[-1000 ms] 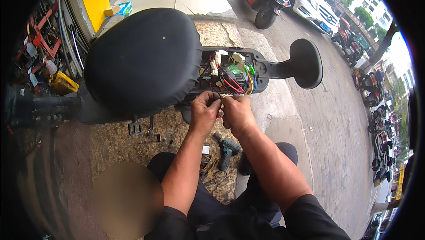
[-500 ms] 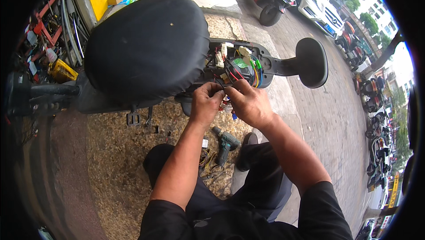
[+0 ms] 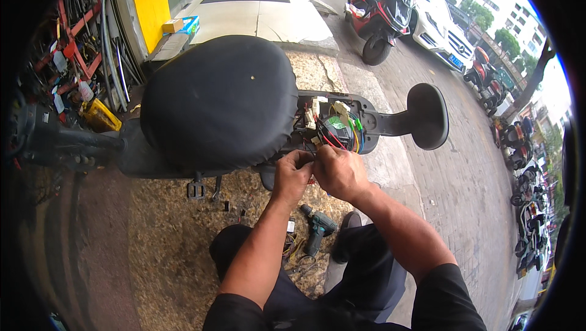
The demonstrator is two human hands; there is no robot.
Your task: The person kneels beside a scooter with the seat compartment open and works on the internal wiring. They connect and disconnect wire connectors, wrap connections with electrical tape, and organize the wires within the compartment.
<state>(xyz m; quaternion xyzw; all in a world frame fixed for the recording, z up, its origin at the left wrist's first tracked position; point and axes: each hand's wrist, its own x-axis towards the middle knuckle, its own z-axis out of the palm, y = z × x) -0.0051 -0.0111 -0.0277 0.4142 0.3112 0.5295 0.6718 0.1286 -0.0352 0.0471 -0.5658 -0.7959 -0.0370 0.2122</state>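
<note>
My left hand (image 3: 293, 175) and my right hand (image 3: 339, 172) meet at the near edge of an open scooter body (image 3: 366, 110), fingers pinched close together on what looks like a thin black wire (image 3: 311, 154); its exact shape is mostly hidden by my fingers. Just beyond them, white plug connectors (image 3: 312, 111), coloured wires (image 3: 357, 135) and a green-labelled module (image 3: 336, 124) sit in the opened compartment. The big black seat (image 3: 213, 102) covers the body to the left; a small black pad (image 3: 426, 116) on a bracket sticks out at the right.
A drill (image 3: 318, 230), loose wires (image 3: 296, 251) and small parts lie on the speckled ground (image 3: 171, 233) below, beside my legs. A tool rack (image 3: 79, 44) and yellow container (image 3: 101, 114) are at left. A parked red scooter (image 3: 375, 19), white car (image 3: 442, 29) and more scooters line the pavement.
The view has shifted, so the scooter sits lower in the picture. My hands stay together at the compartment's edge, with the right hand's fingers turning and curling slightly around their hold.
</note>
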